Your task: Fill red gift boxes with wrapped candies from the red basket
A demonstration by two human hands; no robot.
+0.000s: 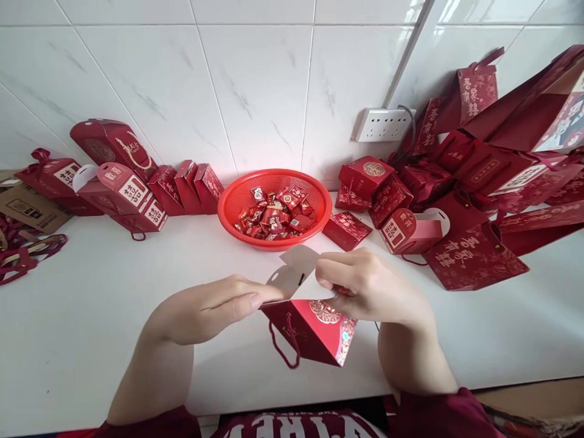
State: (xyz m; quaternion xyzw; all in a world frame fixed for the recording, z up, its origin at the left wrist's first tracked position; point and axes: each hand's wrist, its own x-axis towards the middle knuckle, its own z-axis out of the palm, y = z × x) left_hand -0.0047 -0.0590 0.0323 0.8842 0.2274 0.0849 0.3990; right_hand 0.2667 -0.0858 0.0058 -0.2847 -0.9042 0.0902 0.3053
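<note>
Maroon ribbons (27, 252) lie tangled at the far left of the white bench (114, 365), beside a brown cardboard box (34, 207). Next come a red box with a ribbon bow (59, 176), a red box with white character panels (121, 194) and, behind it, a red box with a twisted cord (103, 143). Three small red boxes (186, 188) stand close together against the tiled wall (260, 79).

Left hand (212, 307): palm down, fingers extended and close together, their tips at the edge of a pale flap; whether they grip it cannot be told. Red gift box (314, 331): tilted between both hands above the front of the bench, pale inner faces of its flaps showing, a dark red cord handle (285, 359) hanging at its left, a round gold emblem on one panel. Behind it, an orange-red perforated basket (237, 234) holds a heap of red-wrapped sweets (276, 216).

Right hand (371, 283): fingers curled and closed on the upper flap of the gift box. Beyond it, a flat red packet (347, 230) lies beside the basket; stacked red boxes (369, 182) sit below a white wall socket (385, 125). Farther right, a red box with an arched white-backed flap (408, 231) rests near a piled mass of red boxes and bags (493, 164), several tilted and overlapping.
</note>
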